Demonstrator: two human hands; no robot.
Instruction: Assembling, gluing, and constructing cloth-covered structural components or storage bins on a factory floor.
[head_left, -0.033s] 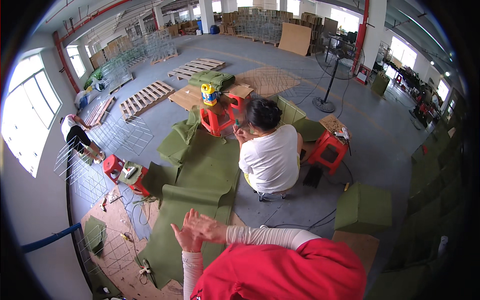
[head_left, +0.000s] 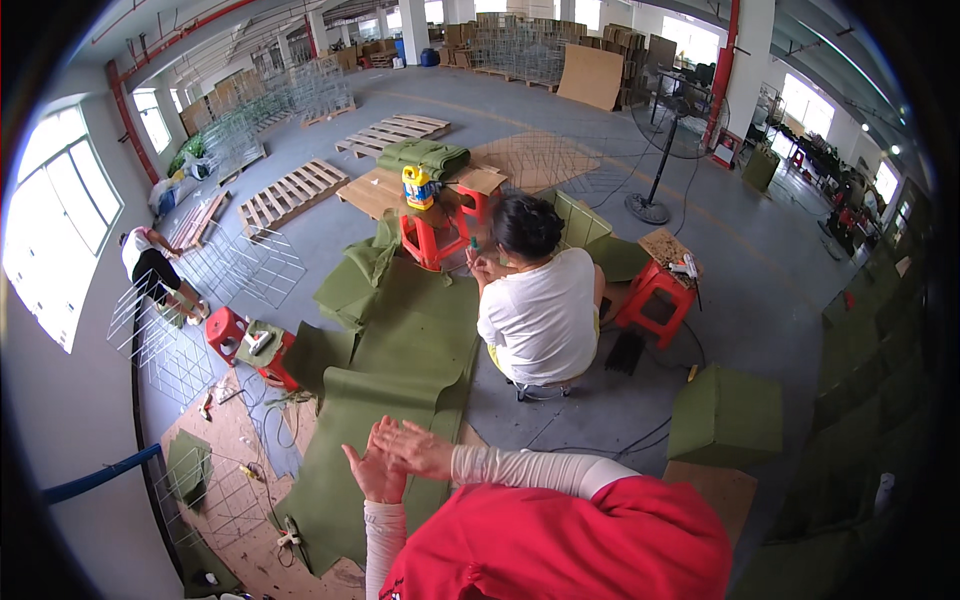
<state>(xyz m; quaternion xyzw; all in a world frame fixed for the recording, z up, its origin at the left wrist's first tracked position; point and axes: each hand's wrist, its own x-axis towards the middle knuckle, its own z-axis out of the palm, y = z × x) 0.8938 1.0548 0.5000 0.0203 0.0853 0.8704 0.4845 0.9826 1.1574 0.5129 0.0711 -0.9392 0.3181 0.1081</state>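
Note:
My left hand (head_left: 376, 476) is held up in front of me, palm turned up, with its fingers stretched out and the thumb apart. Across its palm and fingers lies my right hand (head_left: 422, 452), flat, fingers extended. The two hands touch, and nothing shows between them. Below and beyond them a long olive-green sheet (head_left: 335, 505) is spread over the floor, with a fold across its middle. A small white corded tool (head_left: 289, 538) lies at the sheet's near left edge.
A co-worker in a white shirt (head_left: 543, 320) sits ahead. Left are red stools (head_left: 226, 332), wire grids (head_left: 170, 350) and a brown board (head_left: 232, 440). Right stand a green box (head_left: 727, 415), a red stool (head_left: 655, 303) and a fan (head_left: 650, 207). Farther off are wooden pallets (head_left: 295, 197).
My right hand has shifted very slightly on the left one, its fingers now a little clearer. Everything else looks the same.

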